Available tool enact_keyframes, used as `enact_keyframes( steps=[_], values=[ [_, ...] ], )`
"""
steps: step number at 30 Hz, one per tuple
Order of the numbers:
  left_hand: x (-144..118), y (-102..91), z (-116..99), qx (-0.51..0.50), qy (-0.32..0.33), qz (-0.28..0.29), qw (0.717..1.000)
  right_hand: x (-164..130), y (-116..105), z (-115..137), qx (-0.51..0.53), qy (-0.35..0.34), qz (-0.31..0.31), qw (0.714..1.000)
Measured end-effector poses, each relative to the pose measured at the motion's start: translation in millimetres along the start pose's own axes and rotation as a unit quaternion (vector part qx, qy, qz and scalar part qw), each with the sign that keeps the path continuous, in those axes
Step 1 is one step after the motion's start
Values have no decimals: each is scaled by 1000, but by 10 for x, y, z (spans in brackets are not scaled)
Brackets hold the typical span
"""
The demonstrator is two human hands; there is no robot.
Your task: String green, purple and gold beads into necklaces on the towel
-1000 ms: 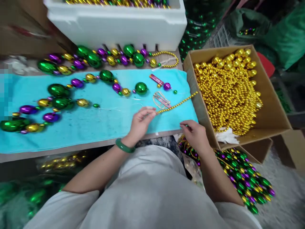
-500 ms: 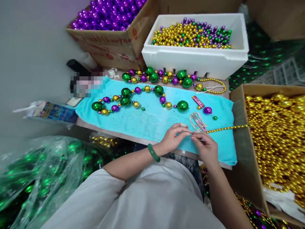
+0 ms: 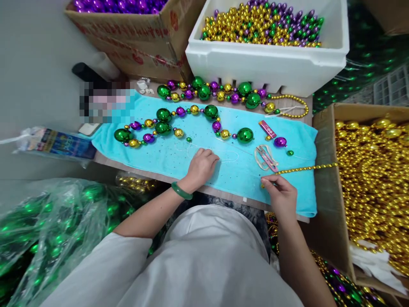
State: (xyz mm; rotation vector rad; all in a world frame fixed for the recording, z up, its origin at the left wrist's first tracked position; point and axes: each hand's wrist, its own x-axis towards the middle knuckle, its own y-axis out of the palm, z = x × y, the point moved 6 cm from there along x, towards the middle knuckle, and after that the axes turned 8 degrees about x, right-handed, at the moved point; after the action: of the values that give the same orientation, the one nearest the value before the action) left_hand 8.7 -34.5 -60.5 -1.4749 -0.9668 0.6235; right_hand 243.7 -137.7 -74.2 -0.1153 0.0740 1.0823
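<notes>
My right hand (image 3: 281,194) pinches the end of a gold bead strand (image 3: 306,168) near the towel's front edge. The strand runs right into a carton. My left hand (image 3: 203,166) is lowered to the turquoise towel (image 3: 166,164), fingers curled together beside a thin clear thread (image 3: 237,157); what they hold is hidden. Beyond it lies a large-bead necklace (image 3: 163,115) in green, purple and gold. Thread snips with a pale band (image 3: 266,157), a small red packet (image 3: 266,129), a purple bead (image 3: 280,142) and a green bead (image 3: 290,153) lie right of centre.
A second bead necklace (image 3: 234,98) lies along the back. Behind stand a white foam box (image 3: 265,64) and a carton of purple beads (image 3: 134,42). The gold-bead carton (image 3: 326,170) borders the right. A plastic bag of green beads (image 3: 64,230) sits low on the left.
My left hand has parted from my right and moved left onto the towel by the thread. My right hand stays near the front edge with the gold strand. The view has shifted slightly.
</notes>
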Motion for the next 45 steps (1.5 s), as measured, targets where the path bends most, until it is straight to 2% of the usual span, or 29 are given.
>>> enact_keyframes(
  steps=[7,11,14,16,17,18,19,21,23,24,26,30,33,37,45],
  values=[
    [145,72,-242,112,100,39,988,5,64,66,10,2,11,1000],
    [195,136,-217,117,104,71,985,15,85,80,20,18,11,1000],
    [248,112,-148,47,52,77,995,18,131,81,39,35,15,998],
    [284,34,-121,-63,-5,62,996,19,177,82,62,51,22,996],
    [295,-10,-119,-142,-40,55,987,18,207,80,77,62,30,995],
    [298,-40,-131,-235,-79,56,967,16,241,76,93,77,40,992],
    [293,-50,-167,-333,-115,69,933,13,277,70,111,92,50,988],
    [267,-29,-316,-508,-172,114,836,6,354,60,145,124,69,979],
    [246,-4,-512,-614,-195,150,750,0,419,57,171,144,78,972],
    [244,4,-592,-642,-201,153,724,-2,445,56,178,151,81,969],
    [249,29,-705,-673,-215,145,693,-7,477,50,185,161,82,966],
    [252,107,-817,-700,-257,146,650,-14,460,31,190,174,72,964],
    [244,137,-863,-704,-275,161,635,-11,422,27,200,178,63,961],
    [242,141,-892,-701,-281,160,636,-7,394,19,204,192,55,958],
    [275,120,-929,-659,-252,155,692,-7,418,-7,184,194,63,962]
  ],
)
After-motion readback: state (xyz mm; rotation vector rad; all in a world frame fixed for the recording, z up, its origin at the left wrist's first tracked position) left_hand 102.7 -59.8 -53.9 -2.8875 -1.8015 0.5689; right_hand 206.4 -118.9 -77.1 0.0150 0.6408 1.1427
